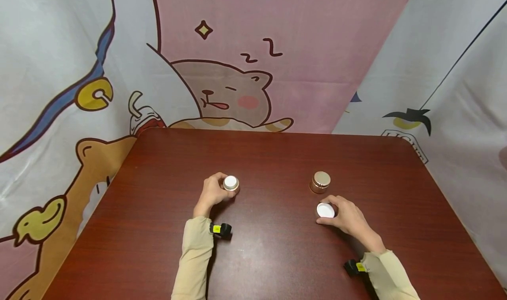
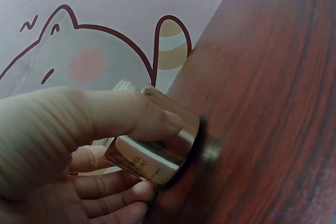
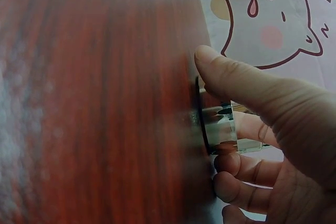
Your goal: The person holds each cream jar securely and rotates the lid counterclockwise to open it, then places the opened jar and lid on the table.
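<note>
At the left of the table, my left hand [image 1: 214, 189] grips a small gold cosmetic jar [image 2: 152, 156] with a white top. The thumb lies along one side of the jar and the fingers curl round the other; its base is at the tabletop. At the right, my right hand [image 1: 348, 216] holds a round gold lid [image 3: 218, 127] between thumb and fingers. The lid's white inside faces up in the head view. Just behind that hand stands a second gold jar [image 1: 320, 182], upright, with a gold top.
The dark red-brown wooden table [image 1: 269, 247] has rounded far corners. A cartoon-printed cloth [image 1: 309, 71] hangs along its far edge and both sides. Each wrist carries a small black camera, on the left [image 1: 225, 230] and on the right [image 1: 351, 267].
</note>
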Motion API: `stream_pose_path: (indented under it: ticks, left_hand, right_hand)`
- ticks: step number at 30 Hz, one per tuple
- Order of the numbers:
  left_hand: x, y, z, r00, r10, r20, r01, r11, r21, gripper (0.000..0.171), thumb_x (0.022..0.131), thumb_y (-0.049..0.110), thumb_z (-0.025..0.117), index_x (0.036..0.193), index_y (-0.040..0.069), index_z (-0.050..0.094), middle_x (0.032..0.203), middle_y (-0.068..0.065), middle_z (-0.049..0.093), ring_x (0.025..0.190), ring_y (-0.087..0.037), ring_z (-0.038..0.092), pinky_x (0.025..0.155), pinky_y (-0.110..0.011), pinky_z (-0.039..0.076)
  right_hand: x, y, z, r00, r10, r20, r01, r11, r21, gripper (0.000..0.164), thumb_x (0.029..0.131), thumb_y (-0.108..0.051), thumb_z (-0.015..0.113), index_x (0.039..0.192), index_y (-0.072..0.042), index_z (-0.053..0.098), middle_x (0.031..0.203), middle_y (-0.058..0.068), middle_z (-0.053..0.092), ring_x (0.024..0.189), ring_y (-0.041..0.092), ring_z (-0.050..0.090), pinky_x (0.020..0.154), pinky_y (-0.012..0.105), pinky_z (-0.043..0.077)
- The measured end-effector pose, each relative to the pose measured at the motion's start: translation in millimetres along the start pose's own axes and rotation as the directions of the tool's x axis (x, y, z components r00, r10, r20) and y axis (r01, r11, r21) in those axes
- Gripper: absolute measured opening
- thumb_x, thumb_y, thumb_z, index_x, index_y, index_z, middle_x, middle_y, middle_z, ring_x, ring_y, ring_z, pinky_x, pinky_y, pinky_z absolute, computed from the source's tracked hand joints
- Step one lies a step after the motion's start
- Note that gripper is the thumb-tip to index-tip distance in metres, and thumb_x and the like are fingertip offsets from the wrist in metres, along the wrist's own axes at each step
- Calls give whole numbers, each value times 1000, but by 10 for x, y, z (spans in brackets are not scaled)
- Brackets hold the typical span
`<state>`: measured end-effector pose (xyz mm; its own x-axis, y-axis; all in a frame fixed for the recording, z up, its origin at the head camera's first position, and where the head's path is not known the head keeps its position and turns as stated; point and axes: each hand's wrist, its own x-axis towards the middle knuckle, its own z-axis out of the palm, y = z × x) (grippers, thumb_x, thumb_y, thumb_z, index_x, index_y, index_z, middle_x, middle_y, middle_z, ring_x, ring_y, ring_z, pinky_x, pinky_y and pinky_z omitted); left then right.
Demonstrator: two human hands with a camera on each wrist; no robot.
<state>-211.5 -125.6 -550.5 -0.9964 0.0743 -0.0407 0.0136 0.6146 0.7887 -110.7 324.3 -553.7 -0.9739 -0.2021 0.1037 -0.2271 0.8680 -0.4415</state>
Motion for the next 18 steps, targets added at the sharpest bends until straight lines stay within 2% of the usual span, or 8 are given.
stream_pose_path:
  ticks: [3, 7, 9, 11, 14, 18]
  left_hand:
    - [-14, 28, -2, 1000, 13, 21, -13, 1000, 28, 60, 73, 6, 100, 125, -5, 73, 110, -21, 79, 101, -34, 70, 93, -41, 57]
    - [-24, 40, 17, 998, 63, 16, -63, 998, 27, 67, 74, 9, 101, 132, -6, 70, 129, -28, 77, 121, -45, 71, 109, -57, 58]
    - [-12, 39, 42, 996, 90, -14, -90, 996, -11, 67, 74, 9, 100, 133, -5, 71, 132, -28, 76, 125, -46, 71, 111, -58, 58]
    - [15, 39, 79, 991, 122, -55, -126, 991, -56, 64, 75, 10, 100, 132, -3, 73, 132, -25, 77, 125, -44, 72, 110, -54, 59]
    - [74, 49, 157, 971, 198, -135, -213, 971, -109, 57, 75, 11, 101, 126, 0, 78, 126, -20, 79, 119, -38, 75, 102, -46, 62]
    - [166, 108, 291, 928, 312, -203, -338, 935, -109, 48, 77, 14, 102, 119, 4, 80, 117, -14, 81, 110, -31, 78, 94, -38, 65]
  right_hand:
    - [1, -5, -9, 1000, 4, 2, -4, 1000, 2, 54, 76, -40, 105, 119, -20, 78, 106, 3, 79, 84, 11, 65, 66, 29, 48]
    - [-1, -12, -21, 1000, 6, 1, -6, 1000, 4, 54, 75, -40, 105, 118, -20, 78, 106, 3, 79, 85, 12, 65, 67, 29, 48]
    - [-2, -16, -27, 1000, 5, 0, -5, 1000, 5, 54, 75, -40, 105, 118, -20, 79, 106, 3, 79, 85, 12, 65, 67, 29, 49]
    - [-1, -18, -33, 1000, 1, -1, -1, 1000, 5, 53, 75, -39, 105, 117, -20, 79, 106, 3, 79, 85, 12, 66, 67, 29, 49]
    - [3, -23, -37, 1000, -3, 3, 3, 1000, 7, 53, 76, -39, 105, 118, -19, 79, 106, 4, 80, 84, 12, 66, 66, 29, 49]
    - [3, -40, -35, 1000, -7, 1, 7, 1000, 10, 53, 76, -39, 105, 118, -20, 79, 107, 4, 80, 84, 12, 66, 66, 29, 49]
